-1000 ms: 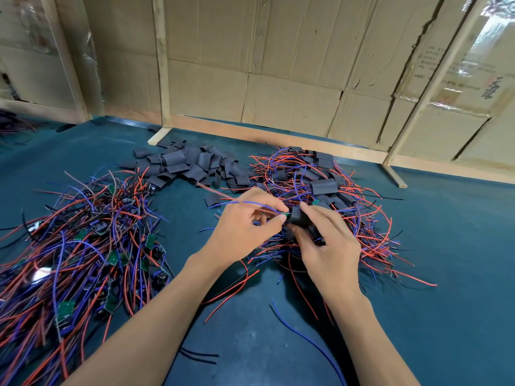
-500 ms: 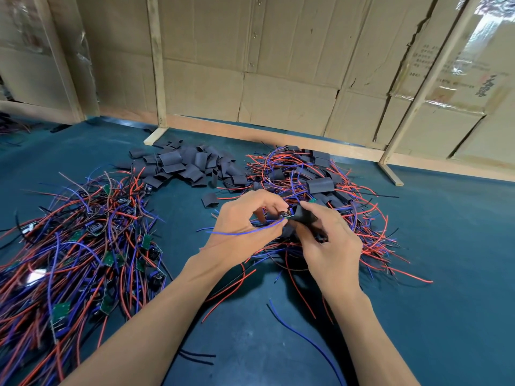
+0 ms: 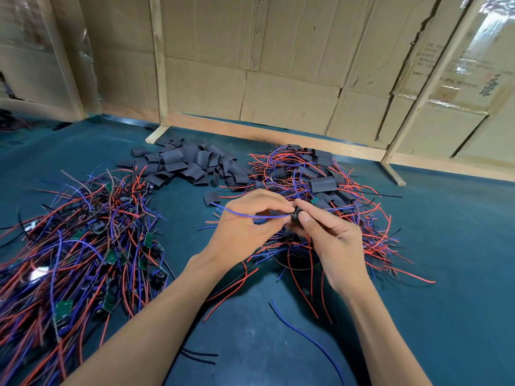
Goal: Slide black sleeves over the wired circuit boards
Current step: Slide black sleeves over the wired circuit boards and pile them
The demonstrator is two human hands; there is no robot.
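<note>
In the head view, the only view there is, the left hand (image 3: 245, 221) and the right hand (image 3: 331, 240) meet above the blue mat (image 3: 446, 274), fingertips almost touching. The right hand's thumb and fingers are curled narrow round a black sleeve (image 3: 297, 215), which sits just at the left hand's fingertips, and the left hand's fingers are curled in, pinching what I take to be the wired circuit board being fed into that sleeve; the board itself is hidden behind the fingers, so how far in it sits cannot be told. A blue wire (image 3: 250, 215) runs from the sleeve's mouth leftward across the left hand's fingers and out past the knuckles. Just beyond the right fingertips and spreading to their right lies the finished pile (image 3: 320, 185), red and blue leads with black sleeves already over the boards. Beyond the left fingertips, farther from the person, sits the heap of empty sleeves (image 3: 192, 165), with one stray sleeve (image 3: 211, 198) close to the left knuckles. Well to the left of the left hand sprawls the large tangle of bare boards (image 3: 83, 252), green boards showing among the wires. Judging by these heaps, the work is partly done: a fair number are sleeved, one is in hand, and the unsleeved tangle looks the larger, so much is left. Loose wire offcuts (image 3: 306, 335) lie on the mat below the wrists, and cardboard panels (image 3: 278, 79) stand behind
</note>
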